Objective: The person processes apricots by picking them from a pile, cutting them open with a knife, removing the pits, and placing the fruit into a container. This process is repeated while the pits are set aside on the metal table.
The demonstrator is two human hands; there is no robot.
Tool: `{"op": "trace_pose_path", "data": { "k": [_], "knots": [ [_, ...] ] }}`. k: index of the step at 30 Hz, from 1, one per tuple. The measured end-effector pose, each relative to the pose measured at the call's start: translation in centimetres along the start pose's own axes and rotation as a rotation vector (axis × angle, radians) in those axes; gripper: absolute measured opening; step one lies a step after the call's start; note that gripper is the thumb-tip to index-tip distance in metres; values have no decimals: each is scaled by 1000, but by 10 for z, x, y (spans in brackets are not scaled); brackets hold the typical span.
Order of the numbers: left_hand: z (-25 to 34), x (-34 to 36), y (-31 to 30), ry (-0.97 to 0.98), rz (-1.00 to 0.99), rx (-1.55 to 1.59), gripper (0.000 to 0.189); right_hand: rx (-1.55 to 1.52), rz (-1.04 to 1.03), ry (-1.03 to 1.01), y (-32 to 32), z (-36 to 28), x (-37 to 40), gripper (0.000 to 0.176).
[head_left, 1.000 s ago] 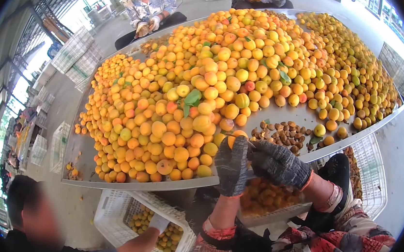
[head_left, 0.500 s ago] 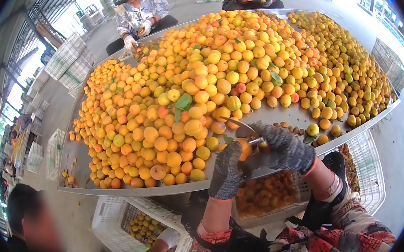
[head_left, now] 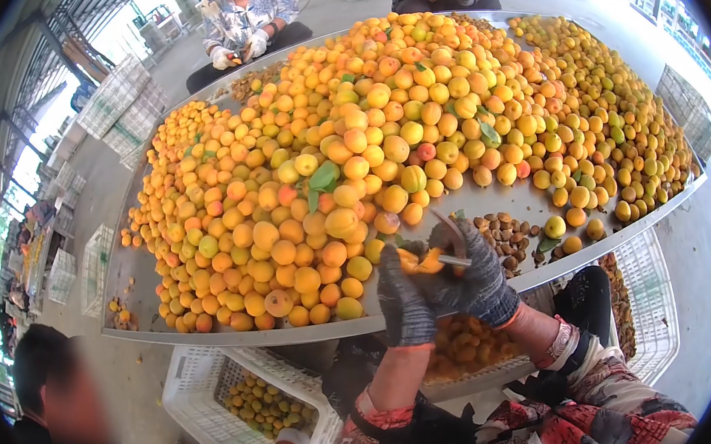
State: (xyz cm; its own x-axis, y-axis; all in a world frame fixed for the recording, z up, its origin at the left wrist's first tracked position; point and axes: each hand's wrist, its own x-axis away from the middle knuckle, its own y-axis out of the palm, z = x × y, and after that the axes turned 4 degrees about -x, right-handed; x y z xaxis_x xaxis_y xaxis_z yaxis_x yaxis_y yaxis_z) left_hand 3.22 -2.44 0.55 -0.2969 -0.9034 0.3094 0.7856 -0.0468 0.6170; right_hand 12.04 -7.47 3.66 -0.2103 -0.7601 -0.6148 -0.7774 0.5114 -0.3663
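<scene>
My left hand, in a dark grey knit glove, is closed on an opened apricot near the table's front edge. Its orange flesh is spread apart between my hands. My right hand, gloved the same way, is closed round a knife whose curved blade points up and away. Both hands are close together at the fruit. A big heap of yellow-orange apricots covers the metal table. Brown pits lie just beyond my right hand.
Under the table edge stand a crate of opened apricots and a white crate with whole fruit. A person reaches into the latter at lower left. Two people sit across the table, one at the left.
The apricot between my hands has been opened out. Both hands have shifted, the right one leftward, uncovering more pits. The co-worker across at left has drawn a hand back from the table.
</scene>
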Motion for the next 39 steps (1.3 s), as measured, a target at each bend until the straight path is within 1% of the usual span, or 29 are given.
{"op": "trace_pose_path", "data": {
  "k": [1, 2, 4, 5, 6, 8, 12, 13, 14, 16, 17, 18, 20, 21, 22, 23, 24, 26, 28, 29, 30, 31, 32, 33, 34, 35, 36, 38, 39],
  "knots": [
    [2, 2, 4, -56, 36, 203, 41, -24, 85, 65, 3, 1, 4, 46],
    [6, 4, 7, -57, 37, 205, 41, -23, 83, 66, 2, 0, 8, 46],
    [14, 8, 10, -107, -34, 207, 39, -767, 135, 596, -3, -5, 9, 48],
    [14, 8, 8, -106, -36, 207, 39, -785, 159, 775, -6, -10, 5, 38],
    [13, 8, 5, -106, -73, 207, 39, -784, 162, 772, -9, -9, 6, 38],
    [11, 6, 0, -111, -116, 210, 38, -1155, 138, 849, -21, -4, 12, 27],
    [14, 10, -2, -63, -218, 252, 38, -1194, 91, 793, -33, -6, 21, 31],
    [14, 12, -1, -47, -253, 283, 36, -1098, 37, 841, -38, -4, 21, 32],
    [13, 13, 0, -51, -256, 282, 36, -1097, 41, 841, -41, -7, 18, 32],
    [15, 12, 0, -45, -330, 208, 43, -1112, 104, 753, -44, -16, 9, 30],
    [16, 12, 0, -47, -332, 206, 43, -1159, 113, 676, -47, -9, 11, 32],
    [15, 11, 0, -45, -334, 157, 42, -1158, 119, 677, -49, -2, 12, 32],
    [14, 11, -1, -58, -338, 107, 41, -1237, 353, 550, -53, 10, 16, 39],
    [14, 11, -2, -32, -319, 31, 40, -1220, 347, 519, -61, 15, 17, 38],
    [14, 10, -2, -3, -301, -44, 38, -1150, 243, 616, -76, 19, 17, 34],
    [12, 7, -4, 41, -270, -112, 34, -1143, 255, 660, -84, 17, 18, 32],
    [9, 4, -7, 34, -275, -113, 34, -1136, 267, 704, -90, 16, 19, 29],
    [6, 1, -10, 129, -271, -349, 33, -1140, 300, 714, -94, 18, 21, 29],
    [10, 6, -5, 108, -306, -423, 33, -1148, 330, 723, -96, 17, 22, 29],
    [11, 7, -2, 89, -340, -495, 34, -1092, 340, 750, -94, 14, 23, 30],
    [8, 7, 0, 88, -343, -496, 34, -1036, 348, 777, -92, 10, 21, 32],
    [5, 6, 2, -15, -376, -309, 33, -1090, 406, 809, -86, 4, 17, 32],
    [3, 5, 2, -117, -404, -122, 33, -1091, 407, 809, -86, 9, 21, 32],
    [2, 4, 2, -116, -405, -123, 33, -1111, 338, 811, -86, 16, 25, 33],
    [2, 2, 2, -237, -424, 43, 31, -1130, 268, 813, -85, 19, 27, 35],
    [0, 0, 1, -359, -440, 209, 30, -1127, 249, 811, -83, 19, 29, 37],
    [-5, -5, -3, -360, -441, 209, 30, -1126, 251, 810, -79, 14, 26, 37],
    [-17, -15, -16, 349, -588, -924, 31, -1024, 261, 813, -72, -1, 17, 37],
    [-13, -9, -14, 349, -593, -921, 31, -1022, 248, 799, -70, -5, 15, 37]
  ]
}}
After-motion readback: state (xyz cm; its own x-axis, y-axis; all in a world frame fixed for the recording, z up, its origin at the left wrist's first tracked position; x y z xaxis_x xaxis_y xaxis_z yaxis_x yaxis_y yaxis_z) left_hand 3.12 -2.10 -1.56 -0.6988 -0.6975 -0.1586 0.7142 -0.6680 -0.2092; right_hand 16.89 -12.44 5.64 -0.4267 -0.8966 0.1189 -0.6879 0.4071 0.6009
